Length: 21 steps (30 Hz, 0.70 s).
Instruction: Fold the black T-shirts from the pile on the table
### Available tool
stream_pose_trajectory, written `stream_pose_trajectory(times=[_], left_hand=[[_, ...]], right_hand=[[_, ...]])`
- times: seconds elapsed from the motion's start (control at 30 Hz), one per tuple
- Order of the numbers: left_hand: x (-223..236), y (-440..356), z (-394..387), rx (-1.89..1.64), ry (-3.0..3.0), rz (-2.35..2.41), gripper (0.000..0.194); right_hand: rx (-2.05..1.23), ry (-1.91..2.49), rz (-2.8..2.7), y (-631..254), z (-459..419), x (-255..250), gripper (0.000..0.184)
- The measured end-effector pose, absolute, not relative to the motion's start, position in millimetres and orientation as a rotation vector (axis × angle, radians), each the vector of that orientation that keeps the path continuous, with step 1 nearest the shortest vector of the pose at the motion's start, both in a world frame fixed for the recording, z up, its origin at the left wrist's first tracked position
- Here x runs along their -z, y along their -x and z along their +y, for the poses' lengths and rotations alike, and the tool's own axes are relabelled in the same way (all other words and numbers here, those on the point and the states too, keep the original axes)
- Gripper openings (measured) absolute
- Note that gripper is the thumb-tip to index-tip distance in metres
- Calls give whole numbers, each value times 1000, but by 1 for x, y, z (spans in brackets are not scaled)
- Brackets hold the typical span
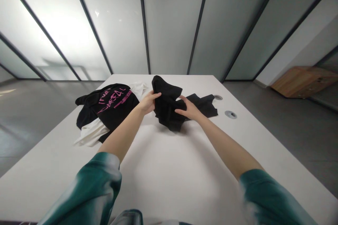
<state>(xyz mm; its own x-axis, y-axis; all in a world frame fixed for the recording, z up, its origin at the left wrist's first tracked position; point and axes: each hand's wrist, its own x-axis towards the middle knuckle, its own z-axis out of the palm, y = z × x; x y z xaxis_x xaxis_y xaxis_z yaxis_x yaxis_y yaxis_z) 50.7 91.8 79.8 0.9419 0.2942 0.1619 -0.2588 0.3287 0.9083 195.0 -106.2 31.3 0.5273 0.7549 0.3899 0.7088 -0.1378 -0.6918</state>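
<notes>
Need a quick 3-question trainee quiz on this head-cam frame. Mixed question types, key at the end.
1. Multiple choice. What colour is the lettering on the black printed garment in the pile?
A) Green
B) Pink
C) Yellow

2. True or false: the left hand is gripping a white garment.

3. Fill in the blank: the white table shows ___ round cable grommets.

Key:
1. B.
2. False; it holds a plain black garment.
3. Two.
</notes>
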Motion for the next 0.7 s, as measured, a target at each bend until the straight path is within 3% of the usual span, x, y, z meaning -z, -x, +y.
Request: stream_pose_trajectory(times=[0.17,0.33,0.5,0.7], left_hand=[[-81,-63,75,-440,-1439,-47,51],[-47,-68,75,-443,-1906,105,67],[-7,-71,69,-288,-1992,274,20],[-15,-78,71,-520,-1969,277,13]], right_hand=[[-167,1543,-1037,-168,-82,-58,34],[-181,1280,-656,-183,-81,-73,28],[-298,1114,-466,-219,-111,-60,22],[7,1460,-98,-276,-189,-9,12]])
